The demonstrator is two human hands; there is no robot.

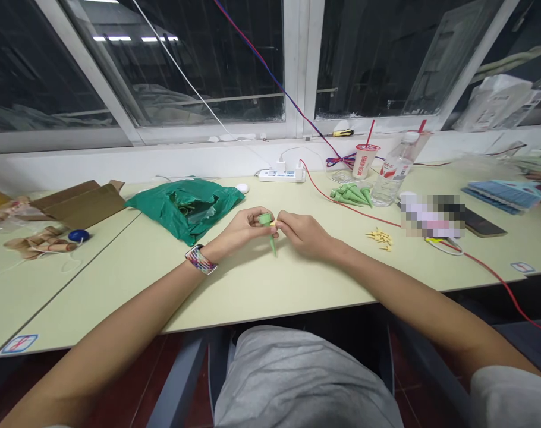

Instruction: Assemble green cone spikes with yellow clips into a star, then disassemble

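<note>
Left hand (241, 229) pinched on green cone (271, 239) — light, rigid plastic, likely slick; grip the wide top. Right hand (304, 235) pinches yellow peg (274, 223). Spare cones (351, 194) at 1 o'clock.

Brightness: even and fairly bright; the table (261, 285) is pale, with no hot spots.
Source: overhead room light; ceiling lamps mirror as white bars in the window (132, 38).
Glass: black beyond, with faint room reflections across the panes.
Shadows: soft and short, faint under the left hand (241, 229) and right hand (304, 235); dark below the table edge.
Sharpness: centre crisp, the cone (270, 232) and peg (275, 223) clear-edged; far right corner soft.
Distortion: wide lens, frames lean outward, arms stretch toward the lower corners.
Masking: a pixelated patch (433, 215) at right.
</note>
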